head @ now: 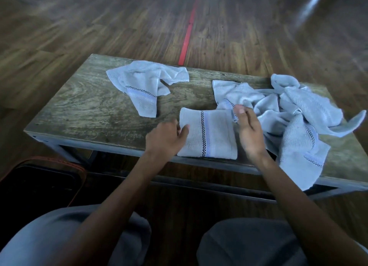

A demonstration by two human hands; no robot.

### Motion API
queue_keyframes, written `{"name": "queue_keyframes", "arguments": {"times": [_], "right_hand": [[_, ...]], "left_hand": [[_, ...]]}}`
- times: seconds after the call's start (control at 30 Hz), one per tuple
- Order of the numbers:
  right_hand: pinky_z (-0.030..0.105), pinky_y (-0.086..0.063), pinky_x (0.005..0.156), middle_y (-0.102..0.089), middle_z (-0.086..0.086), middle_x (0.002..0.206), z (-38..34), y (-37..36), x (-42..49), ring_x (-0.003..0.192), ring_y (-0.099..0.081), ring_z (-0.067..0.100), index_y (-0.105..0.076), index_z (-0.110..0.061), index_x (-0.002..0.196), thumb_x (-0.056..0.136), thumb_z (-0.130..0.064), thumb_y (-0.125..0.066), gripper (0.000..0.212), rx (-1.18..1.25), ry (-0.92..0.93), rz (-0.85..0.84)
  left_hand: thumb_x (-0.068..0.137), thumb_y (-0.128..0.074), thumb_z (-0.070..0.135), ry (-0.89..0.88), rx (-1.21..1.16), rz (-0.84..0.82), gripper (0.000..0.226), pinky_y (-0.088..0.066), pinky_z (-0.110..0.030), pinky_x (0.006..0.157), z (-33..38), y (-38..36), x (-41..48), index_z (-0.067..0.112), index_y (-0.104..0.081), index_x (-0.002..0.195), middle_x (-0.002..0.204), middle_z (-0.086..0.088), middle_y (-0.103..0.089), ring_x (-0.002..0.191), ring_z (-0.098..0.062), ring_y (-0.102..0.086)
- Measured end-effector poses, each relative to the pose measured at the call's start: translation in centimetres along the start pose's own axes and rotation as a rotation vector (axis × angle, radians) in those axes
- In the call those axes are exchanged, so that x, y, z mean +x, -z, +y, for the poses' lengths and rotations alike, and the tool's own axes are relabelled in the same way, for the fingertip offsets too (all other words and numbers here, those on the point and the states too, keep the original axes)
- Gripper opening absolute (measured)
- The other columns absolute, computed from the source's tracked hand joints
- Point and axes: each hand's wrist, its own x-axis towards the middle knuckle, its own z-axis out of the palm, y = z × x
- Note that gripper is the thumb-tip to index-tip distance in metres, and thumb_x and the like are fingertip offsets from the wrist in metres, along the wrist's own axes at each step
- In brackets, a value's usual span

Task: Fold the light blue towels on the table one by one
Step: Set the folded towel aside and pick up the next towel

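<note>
Right now the folded towel [208, 134] lies in the middle of the frame, near the front edge of the worktop [83, 108], and it sits between the two hands. Its long side runs from the front edge up toward the back, and a dark checked line with a pale stripe runs the same way down its middle. The left hand [166, 139] is at the towel's left edge, with the thumb touching the cloth and the fingers spread; its grip is wide and holds nothing. The right hand [248, 131] is at the towel's right edge, with the fingers bent loosely; its fingertips are close to the top right corner, but I cannot tell if they pinch it. This towel looks like a neat, flat rectangle, so I think it is almost done or ready for one more fold. The big pile of towels [298, 118] lies just to the right of the right hand, in the middle right of the frame, so that hand is nearer for the next pick. One more crumpled towel [143, 84] lies in the upper left part of the worktop, apart from the others and closer to the left hand. The towels are soft, fluffy and floppy, so they will sag when lifted. The worktop is rough grey-brown wood on a dark metal frame, and the floor [99, 26] is dark wood with a red line [187, 36].
</note>
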Motion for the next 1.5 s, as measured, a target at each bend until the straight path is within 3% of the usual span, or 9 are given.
{"name": "queue_keyframes", "arguments": {"times": [0.17,0.33,0.5,0.7,0.87,0.97,1.23,1.33,1.5], "right_hand": [[0.030,-0.046,0.074,-0.061,-0.008,0.081,1.3,2.3,-2.1,0.073,-0.059,0.011,-0.058,-0.032,0.085,0.094,-0.022,-0.051,0.015,-0.113,-0.054,0.003],[0.022,-0.048,0.070,-0.066,-0.012,0.079,3.5,2.8,-4.9,0.076,-0.061,0.003,-0.065,-0.025,0.088,0.087,-0.032,-0.062,0.008,-0.366,-0.138,-0.097],[0.026,-0.046,0.057,-0.061,-0.017,0.057,3.9,2.3,-5.2,0.052,-0.056,-0.001,-0.066,-0.026,0.087,0.084,-0.037,-0.066,0.012,-0.299,-0.195,-0.107],[0.022,-0.042,0.064,-0.066,-0.006,0.081,3.1,2.3,-4.9,0.071,-0.058,0.005,-0.066,-0.021,0.091,0.087,-0.035,-0.063,0.015,-0.151,-0.302,-0.269],[0.019,-0.030,0.052,-0.048,-0.017,0.046,2.7,3.8,-4.1,0.041,-0.043,-0.002,-0.060,-0.010,0.079,0.091,-0.032,-0.059,0.025,-0.189,-0.340,-0.436],[0.020,-0.027,0.047,-0.035,-0.008,0.047,2.5,4.6,-3.4,0.041,-0.030,0.006,-0.045,-0.013,0.066,0.093,-0.032,-0.056,0.035,-0.213,-0.341,-0.492],[0.019,-0.026,0.039,-0.037,-0.002,0.051,2.6,3.1,-3.3,0.039,-0.030,0.008,-0.052,-0.008,0.068,0.091,-0.036,-0.058,0.036,-0.099,-0.322,-0.354],[0.023,-0.034,0.049,-0.049,0.001,0.054,2.7,4.1,-2.5,0.045,-0.045,0.012,-0.059,-0.004,0.069,0.092,-0.040,-0.055,0.043,-0.447,-0.296,-0.350],[0.035,-0.044,0.065,-0.067,0.007,0.085,1.1,3.5,-1.8,0.084,-0.063,0.033,-0.054,-0.017,0.097,0.095,-0.043,-0.040,0.030,-0.939,0.068,0.059]], "left_hand": [[0.096,-0.039,0.042,-0.262,0.034,0.065,0.033,-0.040,-0.039,0.089,1.6,-1.3,1.0,0.019,-0.055,0.114,0.112,-0.001,-0.059,0.101,-0.021,-0.057],[0.100,-0.028,0.042,-0.388,0.171,-0.068,0.051,-0.014,-0.044,0.112,2.8,-4.7,1.2,0.020,-0.032,0.146,0.156,-0.001,-0.023,0.144,-0.019,-0.016],[0.100,-0.012,0.048,-0.398,0.353,-0.164,0.058,0.003,-0.050,0.115,2.9,-7.0,1.3,0.024,-0.005,0.152,0.160,-0.002,0.000,0.147,-0.023,0.005],[0.089,0.003,0.053,-0.425,0.343,-0.077,0.071,0.000,-0.051,0.115,2.5,-7.6,1.2,0.024,-0.014,0.151,0.159,-0.004,-0.011,0.147,-0.025,-0.003],[0.088,-0.002,0.057,-0.441,0.287,-0.057,0.071,-0.001,-0.050,0.115,1.8,-7.6,1.5,0.028,-0.021,0.149,0.159,0.001,-0.015,0.147,-0.019,-0.007],[0.085,-0.001,0.061,-0.445,0.243,-0.078,0.073,0.000,-0.046,0.116,1.3,-7.4,1.8,0.032,-0.021,0.149,0.159,0.005,-0.013,0.147,-0.015,-0.005],[0.087,0.000,0.059,-0.475,0.282,-0.069,0.072,0.002,-0.046,0.116,1.0,-7.5,1.8,0.029,-0.016,0.151,0.159,0.003,-0.009,0.147,-0.017,-0.004],[0.091,-0.005,0.058,-0.475,0.257,-0.068,0.068,0.003,-0.046,0.116,1.2,-7.3,1.6,0.028,-0.017,0.150,0.159,0.002,-0.010,0.147,-0.017,-0.003],[0.102,-0.026,0.037,-0.377,-0.100,-0.173,0.051,0.009,-0.038,0.117,1.7,-4.8,2.3,0.022,-0.019,0.150,0.159,0.001,-0.007,0.146,-0.010,0.005]]}}
